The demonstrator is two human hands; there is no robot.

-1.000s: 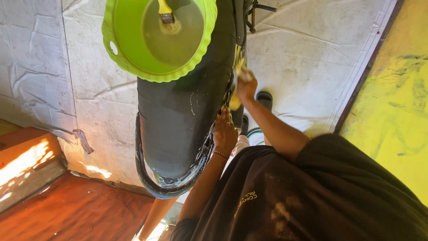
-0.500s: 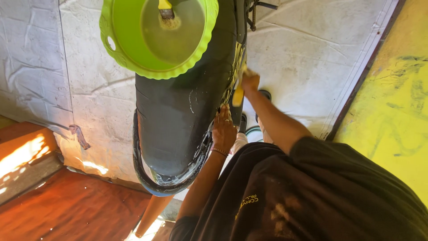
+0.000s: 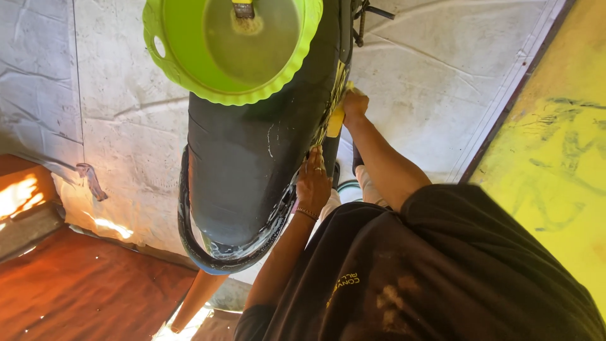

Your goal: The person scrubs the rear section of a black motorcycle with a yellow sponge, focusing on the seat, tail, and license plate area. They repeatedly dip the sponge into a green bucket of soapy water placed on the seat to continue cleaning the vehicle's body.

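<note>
A large black tyre stands upright in front of me, with a black rubber ring around its near end. A lime-green bowl of murky liquid rests on top of it, and a brush stands in the liquid. My left hand, with a ring and a bracelet, presses flat against the tyre's right sidewall. Farther along that edge, my right hand grips a yellow-handled tool held against the tyre's rim.
A creased white sheet covers the ground under the tyre. A yellow painted surface lies to the right, and a reddish-brown floor at lower left. My foot shows beside the tyre. A brown tapered leg stands below it.
My right hand with the yellow-handled tool has shifted slightly farther along the tyre's edge. My left hand stays on the sidewall.
</note>
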